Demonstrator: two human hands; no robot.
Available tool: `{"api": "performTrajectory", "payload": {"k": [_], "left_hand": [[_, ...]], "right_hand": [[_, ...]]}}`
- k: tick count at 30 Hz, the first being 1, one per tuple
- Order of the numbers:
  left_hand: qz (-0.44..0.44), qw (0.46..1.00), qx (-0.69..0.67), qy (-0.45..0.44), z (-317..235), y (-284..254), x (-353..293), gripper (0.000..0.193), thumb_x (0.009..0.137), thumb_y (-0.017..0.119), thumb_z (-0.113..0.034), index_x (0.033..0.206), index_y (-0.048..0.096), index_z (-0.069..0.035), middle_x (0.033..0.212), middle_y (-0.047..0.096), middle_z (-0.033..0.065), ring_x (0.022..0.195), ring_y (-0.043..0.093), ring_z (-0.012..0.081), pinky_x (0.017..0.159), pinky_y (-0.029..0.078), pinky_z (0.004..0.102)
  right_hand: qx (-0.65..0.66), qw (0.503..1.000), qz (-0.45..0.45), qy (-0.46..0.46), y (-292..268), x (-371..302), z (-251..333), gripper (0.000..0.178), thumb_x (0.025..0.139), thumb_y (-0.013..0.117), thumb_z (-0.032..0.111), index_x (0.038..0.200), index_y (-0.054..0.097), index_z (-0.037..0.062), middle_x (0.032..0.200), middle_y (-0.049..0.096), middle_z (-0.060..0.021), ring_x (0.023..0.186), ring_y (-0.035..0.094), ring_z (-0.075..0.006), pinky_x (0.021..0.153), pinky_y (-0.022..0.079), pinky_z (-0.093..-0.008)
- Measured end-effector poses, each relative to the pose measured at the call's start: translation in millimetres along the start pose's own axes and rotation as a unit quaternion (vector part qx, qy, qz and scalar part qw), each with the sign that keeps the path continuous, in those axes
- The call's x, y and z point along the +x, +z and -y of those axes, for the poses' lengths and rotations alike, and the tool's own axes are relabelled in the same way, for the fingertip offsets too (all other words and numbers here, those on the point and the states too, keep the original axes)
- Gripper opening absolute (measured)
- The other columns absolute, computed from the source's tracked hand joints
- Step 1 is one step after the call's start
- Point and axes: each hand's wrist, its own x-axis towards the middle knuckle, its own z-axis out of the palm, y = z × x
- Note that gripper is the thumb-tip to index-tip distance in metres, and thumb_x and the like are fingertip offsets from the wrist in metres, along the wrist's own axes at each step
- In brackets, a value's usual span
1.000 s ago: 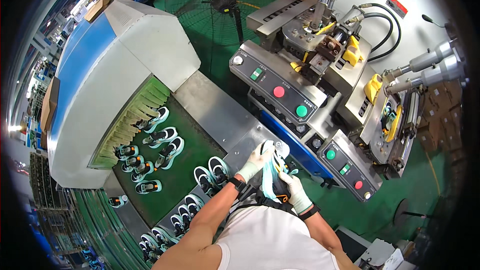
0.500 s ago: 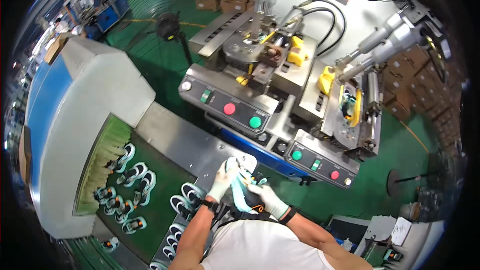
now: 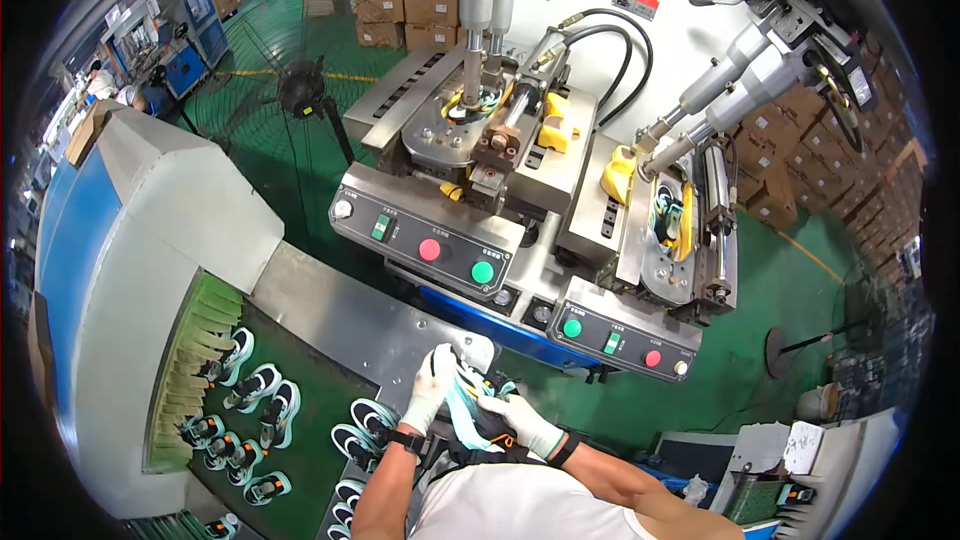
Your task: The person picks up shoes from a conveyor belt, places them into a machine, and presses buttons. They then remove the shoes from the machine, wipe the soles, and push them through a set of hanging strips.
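Note:
Close to my body, a sneaker (image 3: 462, 414) with a pale aqua sole and a black upper with orange details is held between both gloved hands. My left hand (image 3: 428, 392) is closed around one end of it. My right hand (image 3: 527, 424) grips the upper from the other side, with thumb and fingers pressed together. Parts of the upper are hidden behind the gloves and the sole. Just left of my left wrist, more sneakers (image 3: 372, 418) stand in a row along the metal bench edge.
Ahead stands a two-station press with a left control panel (image 3: 430, 248) and a right control panel (image 3: 625, 340). A shoe (image 3: 668, 215) sits in the right station. To the left, several sneakers (image 3: 281, 415) lie on a green conveyor (image 3: 330, 460) by a bristle-curtained machine (image 3: 180, 210).
My view has shifted, so the press and bench sit lower and further left in the picture. Both hands keep their hold on the sneaker, which is tilted slightly differently.

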Motion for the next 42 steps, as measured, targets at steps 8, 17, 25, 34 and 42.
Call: {"api": "performTrajectory", "payload": {"k": [8, 17, 25, 34, 42], "left_hand": [[0.01, 0.99, 0.063, 0.127, -122.8, -11.8, -2.2, 0.061, 0.095, 0.064, -0.029, 0.143, 0.042, 0.003, 0.128, 0.059, 0.0251, 0.118, 0.06, 0.0333, 0.1, 0.047, 0.0385], [0.106, 0.948, 0.066, 0.293, -280.4, -5.7, 130.5, 0.049, 0.096, 0.062, -0.014, 0.14, 0.047, 0.003, 0.135, 0.055, 0.0172, 0.122, 0.058, 0.0257, 0.103, 0.048, 0.0364], [-0.008, 0.896, 0.322, 0.306, -281.8, 25.7, 363.2, 0.053, 0.09, 0.066, -0.024, 0.131, 0.049, 0.005, 0.125, 0.055, 0.0287, 0.117, 0.054, 0.0445, 0.102, 0.044, 0.0473], [-0.004, 0.875, 0.481, 0.062, -263.1, 86.7, 481.8, 0.082, 0.083, 0.071, -0.053, 0.144, 0.037, -0.01, 0.129, 0.061, 0.0246, 0.113, 0.062, 0.0416, 0.095, 0.051, 0.0466], [0.001, 0.867, 0.484, 0.123, -324.0, 44.3, 454.4, 0.06, 0.081, 0.073, -0.043, 0.12, 0.051, -0.002, 0.116, 0.067, 0.023, 0.112, 0.063, 0.0392, 0.095, 0.051, 0.0458]], "right_hand": [[-0.015, 0.994, 0.089, -0.055, 54.1, -78.0, 91.8, 0.049, 0.091, 0.072, 0.016, 0.131, 0.054, -0.0059, 0.117, 0.067, -0.011, 0.097, 0.067, -0.0156, 0.084, 0.056, -0.0295], [0.084, 0.959, 0.166, -0.213, 32.4, -76.6, 214.3, 0.07, 0.085, 0.076, 0.015, 0.144, 0.043, -0.0028, 0.135, 0.058, -0.0124, 0.118, 0.06, -0.0213, 0.105, 0.047, -0.0366], [0.135, 0.95, 0.052, -0.277, -17.7, -87.5, 260.9, 0.066, 0.084, 0.066, 0.009, 0.144, 0.041, -0.0019, 0.134, 0.057, -0.0135, 0.119, 0.059, -0.0249, 0.104, 0.048, -0.0408], [0.141, 0.926, -0.068, -0.342, -27.5, -97.9, 273.9, 0.079, 0.078, 0.078, 0.014, 0.145, 0.039, 0.0014, 0.132, 0.06, -0.0132, 0.118, 0.062, -0.0268, 0.1, 0.052, -0.0417], [0.097, 0.942, -0.064, -0.314, -0.3, -67.4, 288.0, 0.068, 0.085, 0.07, 0.014, 0.144, 0.04, 0.0009, 0.129, 0.059, -0.012, 0.112, 0.063, -0.0245, 0.095, 0.054, -0.0403]]}}
